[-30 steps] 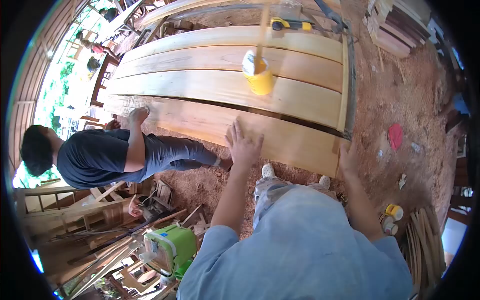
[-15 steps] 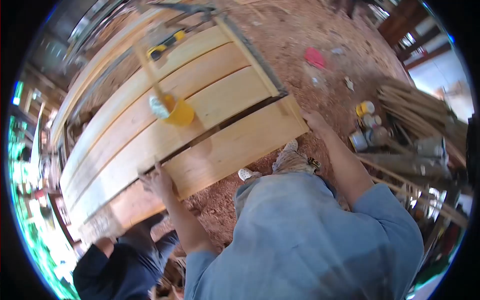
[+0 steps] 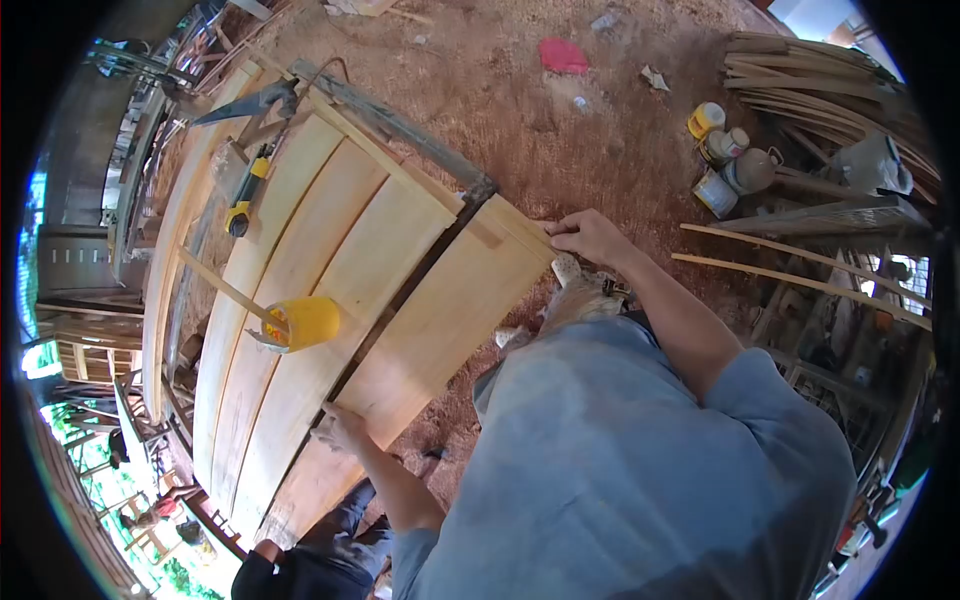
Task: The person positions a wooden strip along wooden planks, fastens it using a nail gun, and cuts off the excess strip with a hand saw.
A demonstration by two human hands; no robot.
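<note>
Several pale planks lie side by side, and a dark gap separates the nearest plank [image 3: 440,315] from the others. My left hand [image 3: 342,430] rests on the nearest plank at its gap-side edge, fingers partly spread. At the plank's end, my right hand [image 3: 590,238] has its thumb and fingers closed on the corner. A yellow pot [image 3: 305,322] with a wooden stick [image 3: 225,283] leaning out of it stands on the planks, between the far edge and my left hand.
A handsaw [image 3: 250,103] and a yellow-black tool [image 3: 245,195] lie beyond the planks. Another person [image 3: 310,570] is at the lower left. Jars [image 3: 715,150], a red cloth [image 3: 563,56] and wood strips [image 3: 810,85] lie on the ground to the right.
The view has swung to the right, so the planks now run steeply down to the left. My right hand has closed on the plank's end corner; my left hand remains on the plank.
</note>
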